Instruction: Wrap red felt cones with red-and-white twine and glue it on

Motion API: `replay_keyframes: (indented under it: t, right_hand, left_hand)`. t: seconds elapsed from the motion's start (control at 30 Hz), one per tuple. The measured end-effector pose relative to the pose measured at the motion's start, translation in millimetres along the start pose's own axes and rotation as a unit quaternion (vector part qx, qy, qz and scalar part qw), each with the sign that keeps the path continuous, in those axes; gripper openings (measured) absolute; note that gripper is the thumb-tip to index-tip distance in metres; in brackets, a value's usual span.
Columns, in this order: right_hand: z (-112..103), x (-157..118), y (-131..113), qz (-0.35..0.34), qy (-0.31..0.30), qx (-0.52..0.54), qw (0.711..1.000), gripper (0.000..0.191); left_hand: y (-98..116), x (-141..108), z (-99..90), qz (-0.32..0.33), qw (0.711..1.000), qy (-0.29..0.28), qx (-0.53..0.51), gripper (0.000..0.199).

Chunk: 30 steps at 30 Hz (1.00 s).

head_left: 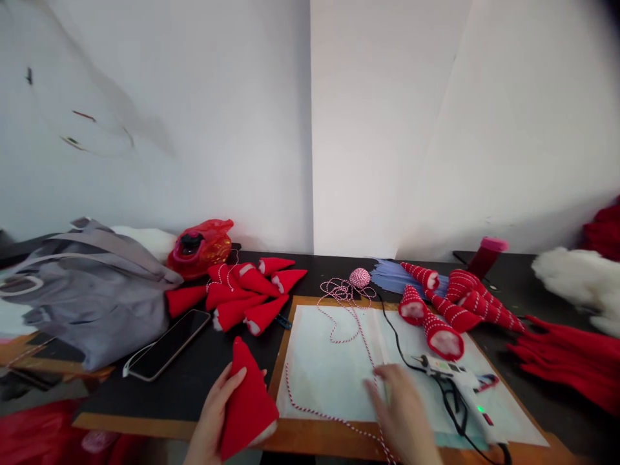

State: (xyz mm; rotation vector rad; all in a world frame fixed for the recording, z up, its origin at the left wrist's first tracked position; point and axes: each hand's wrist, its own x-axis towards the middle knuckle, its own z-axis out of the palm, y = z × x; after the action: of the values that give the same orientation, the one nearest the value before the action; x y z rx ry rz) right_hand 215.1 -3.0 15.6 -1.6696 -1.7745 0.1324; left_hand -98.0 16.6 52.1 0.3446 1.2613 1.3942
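Cone [247, 400]: matt red cloth, felt-like, with white fibre at its open end. Plain cones [266, 315]: the same matt cloth. Striped cones [460, 314]: red cloth, textured, ribbed with white stitch-like lines. Cord [360, 278]: twisted red and white yarn, visibly ridged. Tool [469, 395]: smooth white plastic body, metal-looking tip. Sheet [320, 361]: pale, smooth and matt; paper or thin cloth cannot be told. Bench [179, 397]: dark, smooth top, with a wood-like brown edge. Phone [169, 347]: glossy, glass-like face. Bag [106, 310]: grey cloth, matt and creased. Sack [208, 248]: thin red plastic, glossy and translucent. Stuffing [576, 284]: loose white fibre, fluffy. Wall [387, 129]: smooth, matt white.
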Motion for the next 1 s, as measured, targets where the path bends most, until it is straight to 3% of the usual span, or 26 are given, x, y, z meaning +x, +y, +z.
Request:
replay_keyframes:
  t: [0.07,0.13,0.2,0.27,0.37,0.5,0.67,0.8,0.9,1.0]
  right_hand:
    - [35,3,-46,-0.047,-0.119,0.044,0.991,0.014]
    - [64,4,-80,-0.099,-0.206,0.025,0.973,0.023]
    - [82,5,-98,-0.122,-0.235,0.017,0.964,0.022]
    - [85,7,-103,-0.127,-0.245,0.027,0.961,0.022]
    - [67,16,-96,-0.125,-0.265,0.075,0.953,0.021]
    - [20,39,-83,-0.151,-0.285,0.149,0.935,0.014]
    - [-25,70,-80,-0.209,-0.271,0.028,0.939,0.021]
    - [-37,88,-82,-0.214,-0.273,-0.013,0.938,0.021]
    - [-37,99,-84,-0.216,-0.275,-0.026,0.936,0.021]
    - [-34,107,-88,-0.224,-0.278,-0.027,0.934,0.021]
  left_hand:
    - [-3,0,-0.4,0.004,1.0,0.003,0.017,0.05]
    - [-7,0,-1.2,0.004,0.999,0.002,0.034,0.043]
    - [-12,1,-4.1,-0.006,0.999,-0.012,0.038,0.039]
    - [-17,2,-8.7,-0.015,0.999,-0.026,0.034,0.038]
    - [-23,2,-13.3,-0.025,0.997,-0.052,0.049,0.042]
    - [-28,-2,-2.2,-0.013,0.987,-0.118,0.107,0.056]
    - [-47,-5,25.7,0.04,0.955,-0.201,0.216,0.053]
    - [-68,-1,39.6,0.127,0.903,-0.281,0.298,0.042]
    - [-72,0,44.7,0.18,0.871,-0.291,0.354,0.036]
    - [-69,-1,47.2,0.195,0.856,-0.291,0.379,0.034]
